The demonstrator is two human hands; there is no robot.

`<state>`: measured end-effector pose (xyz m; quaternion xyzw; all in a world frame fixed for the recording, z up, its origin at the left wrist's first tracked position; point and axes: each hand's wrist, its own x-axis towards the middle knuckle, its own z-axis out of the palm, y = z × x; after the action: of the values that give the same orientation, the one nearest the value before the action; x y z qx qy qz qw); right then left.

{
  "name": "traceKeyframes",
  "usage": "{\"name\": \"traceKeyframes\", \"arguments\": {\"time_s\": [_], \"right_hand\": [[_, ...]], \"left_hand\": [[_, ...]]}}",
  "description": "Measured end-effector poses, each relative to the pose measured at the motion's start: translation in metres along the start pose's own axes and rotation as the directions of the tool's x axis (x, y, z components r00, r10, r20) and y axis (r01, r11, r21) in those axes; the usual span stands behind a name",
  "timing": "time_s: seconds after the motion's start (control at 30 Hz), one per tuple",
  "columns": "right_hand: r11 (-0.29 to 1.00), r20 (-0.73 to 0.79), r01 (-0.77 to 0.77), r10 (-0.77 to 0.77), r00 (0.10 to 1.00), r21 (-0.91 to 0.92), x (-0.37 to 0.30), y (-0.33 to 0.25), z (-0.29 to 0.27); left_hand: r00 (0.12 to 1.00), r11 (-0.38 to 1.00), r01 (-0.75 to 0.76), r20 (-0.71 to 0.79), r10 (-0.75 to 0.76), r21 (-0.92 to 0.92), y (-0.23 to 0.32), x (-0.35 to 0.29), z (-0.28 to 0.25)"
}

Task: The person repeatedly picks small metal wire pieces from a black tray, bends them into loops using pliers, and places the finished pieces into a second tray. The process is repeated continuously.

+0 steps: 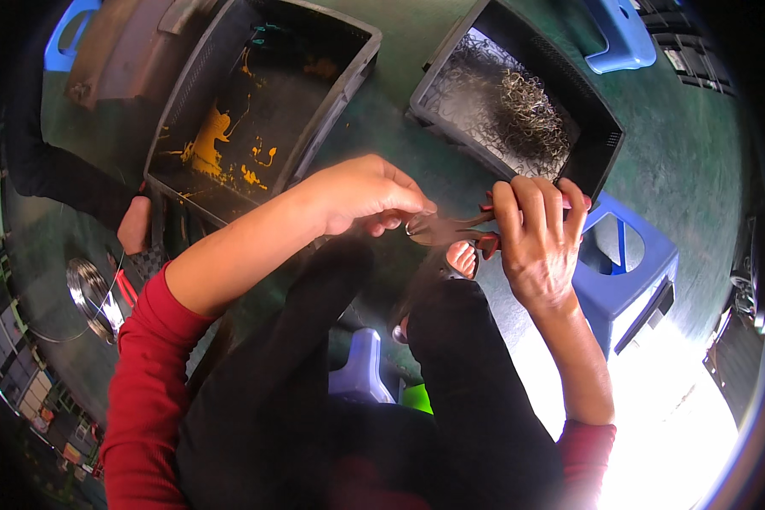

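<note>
In my right hand [537, 234] are pliers [444, 229] with red handles; my fingers wrap round the grips and the jaws point left. The fingertips of my left hand [374, 200] pinch a thin curved piece of wire [410, 226] right at the jaws. Blur hides whether the jaws have closed on the wire. Ahead of my right hand stands a black crate [602, 161] with a pale bottom, holding a tangled pile of small bent wire pieces [531, 110].
A second black crate [336, 93] with orange-yellow smears stands ahead on the left. Blue plastic stools [633, 255] stand at the right and far right. On the left lie a wire coil [92, 297] and red-handled pliers [126, 287], near another person's hand [134, 225].
</note>
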<state>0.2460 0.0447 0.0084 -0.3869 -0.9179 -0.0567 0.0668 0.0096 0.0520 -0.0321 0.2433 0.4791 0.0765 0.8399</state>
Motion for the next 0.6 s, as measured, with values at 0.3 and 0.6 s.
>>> {"name": "traceKeyframes", "arguments": {"time_s": [0.3, 0.6], "right_hand": [[0.948, 0.095, -0.31, 0.316, 0.944, -0.068, -0.011, -0.009, 0.004], [0.965, 0.109, -0.248, 0.256, 0.96, -0.082, -0.013, -0.002, 0.007]], "left_hand": [[0.901, 0.958, -0.267, -0.379, 0.211, -0.104, 0.005, -0.01, 0.008], [0.837, 0.928, -0.372, -0.435, 0.331, -0.009, 0.004, -0.005, 0.0]]}}
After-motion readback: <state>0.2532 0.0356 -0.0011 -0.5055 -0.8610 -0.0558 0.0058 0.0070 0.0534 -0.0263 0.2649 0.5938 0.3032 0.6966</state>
